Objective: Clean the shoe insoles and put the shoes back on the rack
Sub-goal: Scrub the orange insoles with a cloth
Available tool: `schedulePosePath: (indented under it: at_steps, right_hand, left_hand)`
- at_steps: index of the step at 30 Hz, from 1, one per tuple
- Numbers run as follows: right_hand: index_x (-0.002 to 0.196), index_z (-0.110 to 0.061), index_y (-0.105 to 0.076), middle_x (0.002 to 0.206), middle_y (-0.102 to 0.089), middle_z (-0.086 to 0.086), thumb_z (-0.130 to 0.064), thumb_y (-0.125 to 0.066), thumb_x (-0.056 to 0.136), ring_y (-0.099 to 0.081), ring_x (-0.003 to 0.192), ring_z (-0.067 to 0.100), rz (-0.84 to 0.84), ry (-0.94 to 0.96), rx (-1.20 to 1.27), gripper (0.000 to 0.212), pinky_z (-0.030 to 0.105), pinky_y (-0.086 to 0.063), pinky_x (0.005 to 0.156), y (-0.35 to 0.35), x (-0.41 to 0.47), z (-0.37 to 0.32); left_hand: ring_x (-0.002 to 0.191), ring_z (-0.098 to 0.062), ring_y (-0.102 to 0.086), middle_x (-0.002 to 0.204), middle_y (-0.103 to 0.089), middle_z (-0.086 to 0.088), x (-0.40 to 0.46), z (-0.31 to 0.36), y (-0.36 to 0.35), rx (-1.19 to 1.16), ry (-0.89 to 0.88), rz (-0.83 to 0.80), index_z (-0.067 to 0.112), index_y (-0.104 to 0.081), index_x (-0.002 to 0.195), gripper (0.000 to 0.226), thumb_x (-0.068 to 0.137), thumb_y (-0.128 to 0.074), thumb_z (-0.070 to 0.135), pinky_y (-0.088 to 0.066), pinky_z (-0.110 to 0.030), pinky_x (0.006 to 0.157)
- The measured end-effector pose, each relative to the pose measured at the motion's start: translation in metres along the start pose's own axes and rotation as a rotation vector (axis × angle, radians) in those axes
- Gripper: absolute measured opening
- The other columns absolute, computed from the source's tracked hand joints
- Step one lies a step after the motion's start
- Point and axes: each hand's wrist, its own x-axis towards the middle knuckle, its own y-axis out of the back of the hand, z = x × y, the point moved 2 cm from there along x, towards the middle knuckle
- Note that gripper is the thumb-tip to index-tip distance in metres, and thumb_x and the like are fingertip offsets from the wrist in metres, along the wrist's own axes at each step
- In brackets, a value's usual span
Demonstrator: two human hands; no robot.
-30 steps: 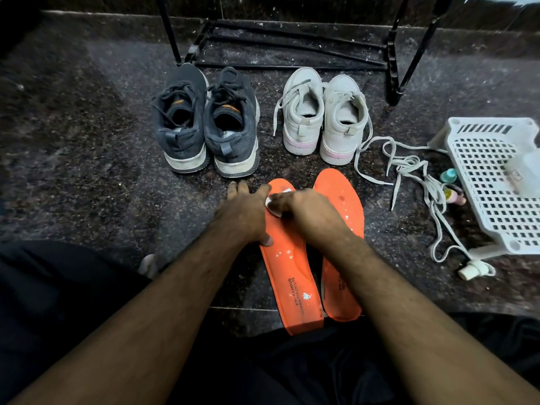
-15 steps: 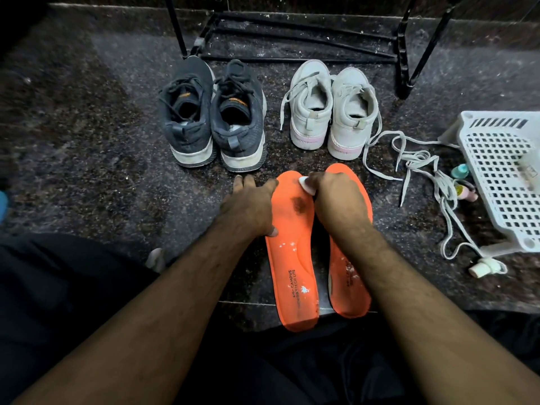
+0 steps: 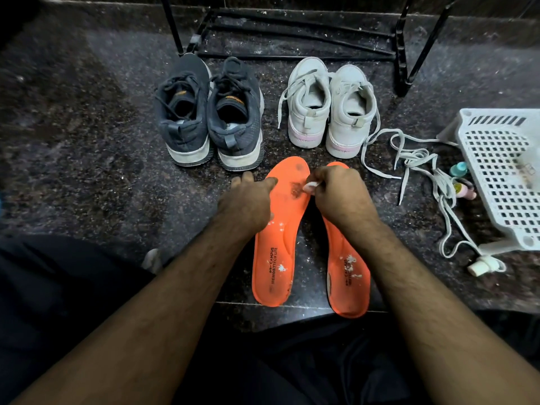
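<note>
- The left insole is pinned flat on the floor by the left hand, fingers straight, grip not closed
- A white wad is pinched in the right hand, drawn back from the toe; smudge remains, so scrubbing likely goes on

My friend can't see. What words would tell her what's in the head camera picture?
A person's right hand rubs a small white wipe on the left of two orange insoles on a dark floor, while the left hand holds it down. Behind stand grey shoes and white shoes, with a white basket at right.
</note>
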Motion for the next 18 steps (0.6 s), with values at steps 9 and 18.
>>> schedulePosePath:
  at_steps: [9, 18]
  right_hand:
    - [0.115, -0.011, -0.066, 0.113, -0.058, 0.014, -0.015, -0.055, 0.095, -0.064, 0.098, 0.029, -0.131, 0.143, -0.177, 0.023, 0.037, -0.052, 0.086, -0.033, -0.014, -0.021]
    - [0.098, -0.017, -0.077, 0.096, -0.072, 0.011, -0.010, -0.063, 0.085, -0.066, 0.090, 0.029, -0.031, 0.148, 0.069, 0.020, 0.032, -0.045, 0.080, -0.019, -0.010, -0.020]
  left_hand:
    - [0.116, -0.034, -0.058, 0.129, -0.053, -0.014, 0.009, -0.008, -0.009, -0.075, -0.020, 0.059, 0.035, -0.047, 0.141, 0.055, 0.092, -0.060, 0.015, -0.049, -0.042, 0.098]
    - [0.080, -0.033, -0.068, 0.109, -0.065, -0.015, 0.012, -0.010, -0.013, -0.251, -0.030, 0.048, 0.027, -0.053, 0.128, 0.051, 0.084, -0.063, 0.006, -0.049, -0.029, 0.061]
